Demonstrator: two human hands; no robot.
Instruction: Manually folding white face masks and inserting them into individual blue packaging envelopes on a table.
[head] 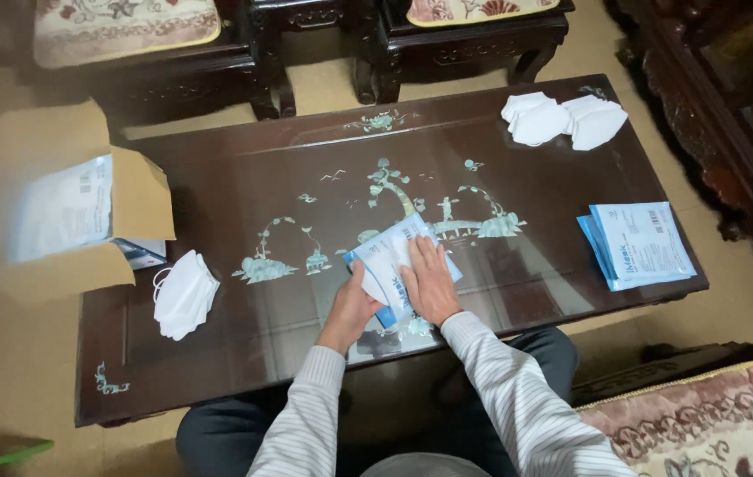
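Pressing flat glossy pouch (394, 261) under right hand (434, 284), left hand (352, 309).

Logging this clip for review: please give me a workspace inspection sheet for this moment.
Surface: dark glossy low table with pale inlaid scenery.
Job's things: blue-and-white flat pouch lying at the table's middle.
Clutter: white mask stack at left; more white masks at far right; pouch stack at right edge; open cardboard box on the left.
Hands: left hand grips the pouch's near end; right hand lies flat on it.
Cables: nothing seen.
Surroundings: carved dark chairs with patterned cushions, beige floor.
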